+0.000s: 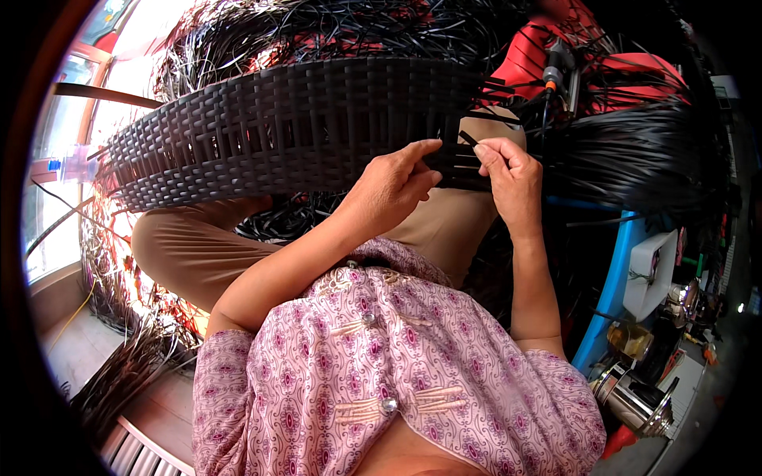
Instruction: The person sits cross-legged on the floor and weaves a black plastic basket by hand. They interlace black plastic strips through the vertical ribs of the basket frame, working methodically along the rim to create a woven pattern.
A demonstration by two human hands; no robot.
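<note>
A long, curved panel woven from dark brown flat strips [270, 131] lies across my lap, its right end still showing loose strip ends. At that end my right hand [512, 170] pinches the tip of a dark flat strip [468, 139] between thumb and fingers. My left hand [397, 182] is at the panel's lower right edge, its index finger stretched toward the weave and its thumb apart. Nothing shows between the left fingers. The far end of the pinched strip runs into the weave, where I cannot follow it.
Tangled black strips [349, 32] pile up behind the panel. To the right lie a thick bundle of black strips [627, 159], a power tool with an orange collar [553, 71] and a blue-edged table [615, 285] with a white plastic container [649, 274]. A shiny metal pot [635, 401] stands nearer.
</note>
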